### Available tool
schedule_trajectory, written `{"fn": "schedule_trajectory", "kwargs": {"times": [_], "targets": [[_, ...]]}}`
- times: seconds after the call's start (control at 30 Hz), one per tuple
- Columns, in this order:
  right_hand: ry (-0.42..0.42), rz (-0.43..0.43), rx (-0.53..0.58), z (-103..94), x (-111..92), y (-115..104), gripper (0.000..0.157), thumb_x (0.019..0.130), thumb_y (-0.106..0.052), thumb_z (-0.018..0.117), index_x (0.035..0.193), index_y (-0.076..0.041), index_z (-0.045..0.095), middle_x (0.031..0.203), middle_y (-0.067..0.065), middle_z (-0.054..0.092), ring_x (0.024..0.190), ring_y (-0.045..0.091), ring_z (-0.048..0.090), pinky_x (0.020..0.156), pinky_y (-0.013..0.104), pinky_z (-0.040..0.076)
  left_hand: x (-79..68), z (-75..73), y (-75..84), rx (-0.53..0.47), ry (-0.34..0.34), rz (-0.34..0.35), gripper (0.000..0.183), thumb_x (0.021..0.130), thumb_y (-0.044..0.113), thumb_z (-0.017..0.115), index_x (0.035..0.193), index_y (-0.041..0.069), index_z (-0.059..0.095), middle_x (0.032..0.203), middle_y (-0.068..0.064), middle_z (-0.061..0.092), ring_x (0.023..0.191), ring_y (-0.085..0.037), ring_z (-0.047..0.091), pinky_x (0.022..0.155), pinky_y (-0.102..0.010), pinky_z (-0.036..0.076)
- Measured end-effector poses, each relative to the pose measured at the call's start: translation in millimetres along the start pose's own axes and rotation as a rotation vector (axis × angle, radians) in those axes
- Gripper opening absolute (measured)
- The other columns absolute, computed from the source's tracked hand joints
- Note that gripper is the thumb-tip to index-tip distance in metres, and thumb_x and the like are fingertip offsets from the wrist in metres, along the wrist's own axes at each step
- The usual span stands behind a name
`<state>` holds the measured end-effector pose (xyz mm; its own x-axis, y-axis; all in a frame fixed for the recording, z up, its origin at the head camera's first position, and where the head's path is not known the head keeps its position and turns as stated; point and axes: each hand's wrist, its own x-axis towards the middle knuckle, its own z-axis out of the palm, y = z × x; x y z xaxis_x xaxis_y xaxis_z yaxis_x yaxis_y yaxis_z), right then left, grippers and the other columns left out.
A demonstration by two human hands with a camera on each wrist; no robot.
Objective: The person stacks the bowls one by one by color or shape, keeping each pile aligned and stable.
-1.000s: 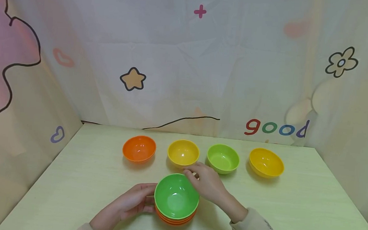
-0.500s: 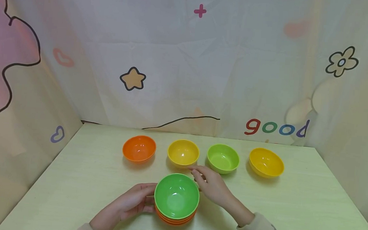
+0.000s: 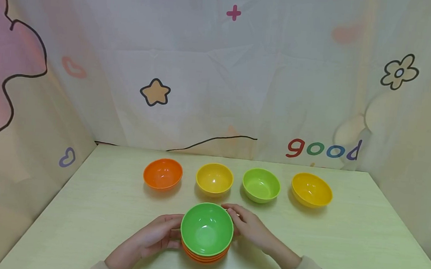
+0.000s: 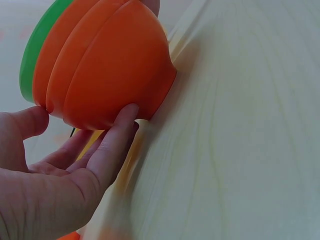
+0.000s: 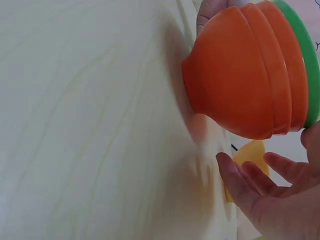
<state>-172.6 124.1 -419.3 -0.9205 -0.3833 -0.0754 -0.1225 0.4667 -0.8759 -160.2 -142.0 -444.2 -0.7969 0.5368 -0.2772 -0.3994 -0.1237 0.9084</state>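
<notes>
A green bowl (image 3: 207, 227) sits on top of a stack of three orange bowls (image 4: 120, 60), standing upright on the table in front of me. My left hand (image 3: 159, 234) lies along the stack's left side; in the left wrist view its thumb and fingertips touch the orange bowls, fingers mostly straight. On the other side is my right hand (image 3: 252, 228). The right wrist view shows its thumb at the green rim, while its loosely bent fingers (image 5: 235, 175) stand apart from the orange wall.
Behind the stack runs a row of single bowls: an orange bowl (image 3: 163, 174), a yellow bowl (image 3: 214, 179), a light green bowl (image 3: 261, 185) and a yellow bowl (image 3: 311, 190) at the right. The pale table (image 3: 361, 244) ends at a printed curtain (image 3: 211, 80).
My right hand has come down and back from near the middle yellow bowl to the right side of the stack. The left hand and the bowls have stayed put.
</notes>
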Motion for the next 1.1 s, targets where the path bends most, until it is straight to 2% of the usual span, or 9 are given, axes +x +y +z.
{"fn": "schedule_trajectory", "kwargs": {"times": [0.17, 0.4, 0.63, 0.8, 1.1], "targets": [[-0.012, -0.003, 0.021, 2.5, -1, 5, 0.041, 0.098, -0.041, 0.037, 0.129, -0.019, 0.052, 0.13, 0.003, 0.054, 0.119, 0.022, 0.048, 0.1, 0.046, 0.038, -0.5, -0.2, 0.2, 0.005, 0.008, -0.006, 0.048, 0.092, 0.03, 0.053, 0.127, -0.003, 0.05, 0.105, -0.005, 0.065, 0.093, -0.017, 0.062, 0.08, -0.035, 0.053], [-0.089, -0.009, 0.102, 2.4, -4, 9, 0.047, 0.099, -0.041, 0.031, 0.133, -0.013, 0.048, 0.13, 0.006, 0.054, 0.113, 0.019, 0.049, 0.1, 0.042, 0.038, -0.3, -0.4, 0.2, 0.007, 0.007, -0.006, 0.048, 0.092, 0.03, 0.053, 0.127, -0.003, 0.05, 0.104, -0.005, 0.065, 0.093, -0.016, 0.062, 0.079, -0.034, 0.053], [-0.183, -0.006, 0.233, 2.3, -6, 14, 0.052, 0.1, -0.042, 0.03, 0.134, -0.006, 0.046, 0.125, 0.012, 0.055, 0.093, 0.016, 0.056, 0.082, 0.031, 0.049, -1.1, 0.5, 0.7, 0.005, 0.011, -0.008, 0.046, 0.093, 0.029, 0.053, 0.126, -0.002, 0.051, 0.104, -0.005, 0.066, 0.092, -0.017, 0.062, 0.078, -0.033, 0.054], [-0.228, -0.003, 0.338, 3.0, -8, 17, 0.056, 0.1, -0.042, 0.03, 0.135, 0.0, 0.042, 0.123, 0.017, 0.055, 0.087, 0.018, 0.062, 0.077, 0.033, 0.053, -2.1, 1.7, 1.3, 0.006, 0.013, -0.012, 0.047, 0.093, 0.029, 0.053, 0.127, -0.003, 0.05, 0.105, -0.005, 0.065, 0.093, -0.017, 0.062, 0.078, -0.033, 0.054], [-0.285, -0.02, 0.438, 2.3, -11, 19, 0.06, 0.099, -0.043, 0.031, 0.137, 0.003, 0.037, 0.131, 0.022, 0.048, 0.105, 0.022, 0.057, 0.083, 0.038, 0.052, -2.1, 1.2, 1.5, 0.007, 0.009, -0.011, 0.047, 0.093, 0.029, 0.052, 0.127, -0.002, 0.05, 0.105, -0.005, 0.066, 0.093, -0.017, 0.062, 0.079, -0.034, 0.054]]}}
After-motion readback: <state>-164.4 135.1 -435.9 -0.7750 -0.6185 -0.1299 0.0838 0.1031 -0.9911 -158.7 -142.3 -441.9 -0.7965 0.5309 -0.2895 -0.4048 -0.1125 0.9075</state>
